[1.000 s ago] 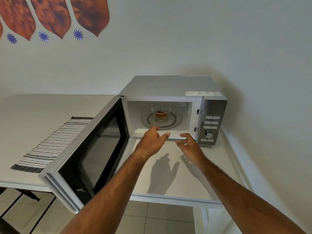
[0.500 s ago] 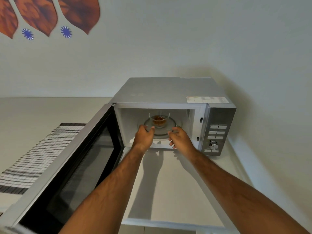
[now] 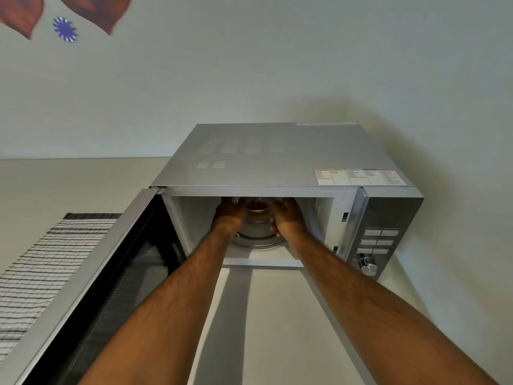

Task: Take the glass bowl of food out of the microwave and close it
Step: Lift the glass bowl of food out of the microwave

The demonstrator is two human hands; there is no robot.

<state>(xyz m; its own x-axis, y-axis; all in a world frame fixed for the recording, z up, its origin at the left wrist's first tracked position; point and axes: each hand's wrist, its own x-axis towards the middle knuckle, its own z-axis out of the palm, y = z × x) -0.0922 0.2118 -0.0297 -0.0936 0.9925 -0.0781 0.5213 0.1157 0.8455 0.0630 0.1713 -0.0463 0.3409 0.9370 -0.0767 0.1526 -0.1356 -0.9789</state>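
A silver microwave [image 3: 277,154] stands on the white counter against the wall, its door [image 3: 91,276] swung wide to the left. Inside, on the glass turntable [image 3: 258,237], sits a small glass bowl [image 3: 258,208] with brown food. Both my arms reach into the cavity. My left hand [image 3: 229,213] is wrapped around the bowl's left side and my right hand [image 3: 287,216] around its right side. My fingers and the cavity's top edge hide much of the bowl.
The control panel with buttons and a knob [image 3: 367,266] is right of the cavity. A striped cloth mat [image 3: 47,262] lies on the counter to the left. The white counter [image 3: 277,323] stretches in front of the microwave. The wall is close on the right.
Both hands went from the cavity's front edge deep inside and closed around the bowl. The camera moved closer and higher over the microwave.
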